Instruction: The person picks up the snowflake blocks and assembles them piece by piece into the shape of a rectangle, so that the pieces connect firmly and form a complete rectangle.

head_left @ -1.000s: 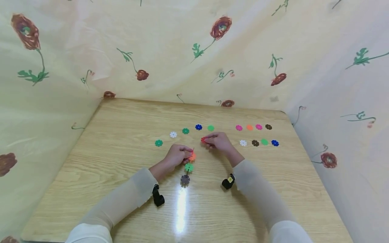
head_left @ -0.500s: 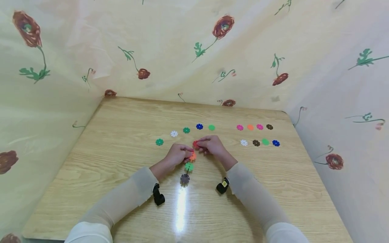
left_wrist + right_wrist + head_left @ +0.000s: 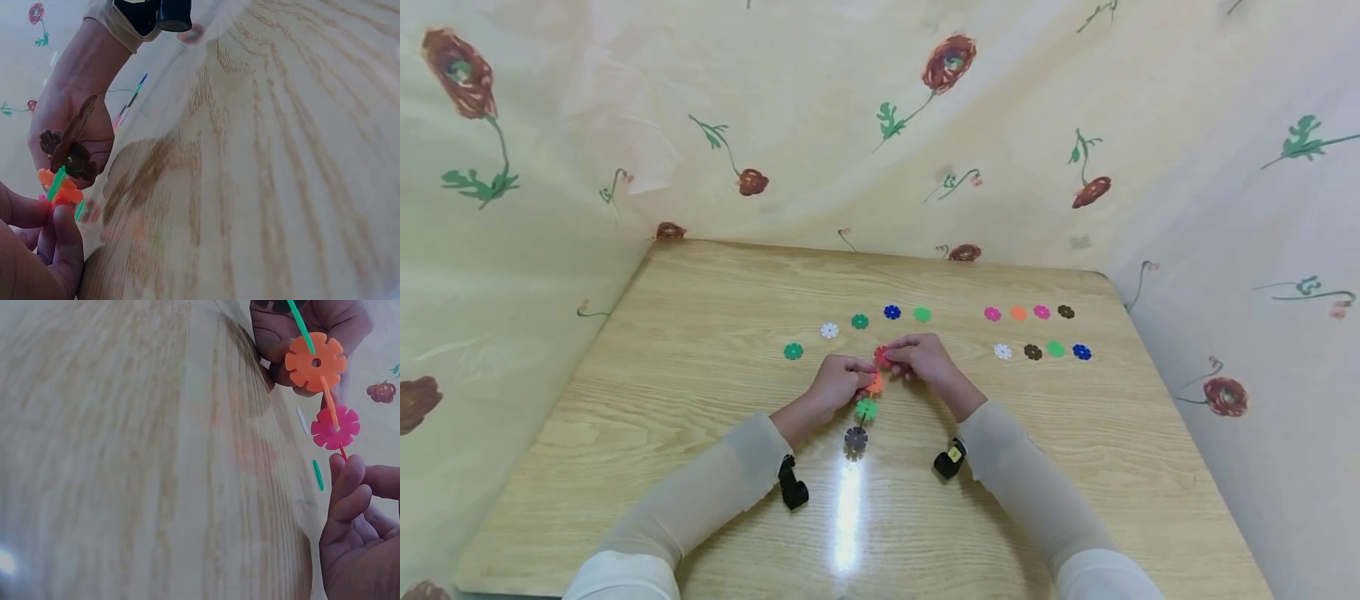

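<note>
Over a pale, wood-grained table (image 3: 715, 317), a chain of slotted, flower-shaped plastic discs (image 3: 875, 385) was held between the left hand (image 3: 835, 387) and the right hand (image 3: 927, 358). The chain was gripped by the left hand between the thumb and curled fingers, close to its round orange disc (image 3: 305, 367); exactly which piece was pinched could not be told. By the right hand, placed just beyond and to the right, a thin red disc (image 3: 881, 354) was pinched between thumb and fingertips. In the right wrist view the red disc was seen edge-on, touching the rim of a bright pink disc (image 3: 349, 428); whether it was seated in a slot could not be made out. Toward the person from the left fingertips, a light green disc (image 3: 867, 409) and then a dark brown disc (image 3: 855, 439) were carried at the chain's near end. Beyond the hands, five loose discs (image 3: 860, 321), teal green, white, blue and light green, were spread in a curve, and farther right eight more discs (image 3: 1033, 352), pink, orange, brown, white, light green and blue, were laid out in two rows
</note>
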`<action>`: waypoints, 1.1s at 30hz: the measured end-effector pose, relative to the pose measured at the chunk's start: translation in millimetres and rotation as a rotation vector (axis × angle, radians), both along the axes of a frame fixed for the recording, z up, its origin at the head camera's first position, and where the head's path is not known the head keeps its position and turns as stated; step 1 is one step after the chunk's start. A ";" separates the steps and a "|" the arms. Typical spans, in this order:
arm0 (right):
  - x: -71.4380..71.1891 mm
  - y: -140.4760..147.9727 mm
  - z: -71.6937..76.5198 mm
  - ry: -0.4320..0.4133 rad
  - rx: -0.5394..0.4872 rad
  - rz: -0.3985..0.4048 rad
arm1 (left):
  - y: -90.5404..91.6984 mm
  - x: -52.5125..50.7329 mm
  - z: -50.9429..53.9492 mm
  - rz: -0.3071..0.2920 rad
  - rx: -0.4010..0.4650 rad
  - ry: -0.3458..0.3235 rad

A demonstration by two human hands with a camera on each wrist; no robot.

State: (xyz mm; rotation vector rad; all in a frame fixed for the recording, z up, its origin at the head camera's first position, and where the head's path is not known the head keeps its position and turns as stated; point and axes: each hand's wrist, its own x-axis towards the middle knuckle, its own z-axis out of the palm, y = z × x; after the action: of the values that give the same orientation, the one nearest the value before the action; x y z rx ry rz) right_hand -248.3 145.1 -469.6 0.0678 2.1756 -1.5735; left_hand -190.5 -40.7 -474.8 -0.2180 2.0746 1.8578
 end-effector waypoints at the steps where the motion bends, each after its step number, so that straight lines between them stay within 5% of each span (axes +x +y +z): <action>1: -0.5 -0.1 -0.3 -0.002 -0.001 0.004 | 0.0 0.0 0.4 0.004 0.003 -0.004; 10: 1.0 -0.6 -1.4 0.002 -0.013 0.006 | 5.2 0.8 -0.7 0.055 -0.018 0.006; 21: 2.8 0.6 -5.4 -0.006 -0.073 -0.022 | 9.2 0.3 3.1 0.104 -0.218 0.034; 33: 6.4 2.8 -1.8 -0.058 -0.119 -0.049 | 7.7 0.9 3.2 0.110 -0.113 -0.008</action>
State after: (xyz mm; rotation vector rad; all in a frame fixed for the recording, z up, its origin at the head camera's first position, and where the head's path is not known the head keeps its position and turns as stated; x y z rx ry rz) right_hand -241.9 147.9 -471.4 0.1291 2.0467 -1.7038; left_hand -189.6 -33.1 -471.6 -0.3740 2.2050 1.7993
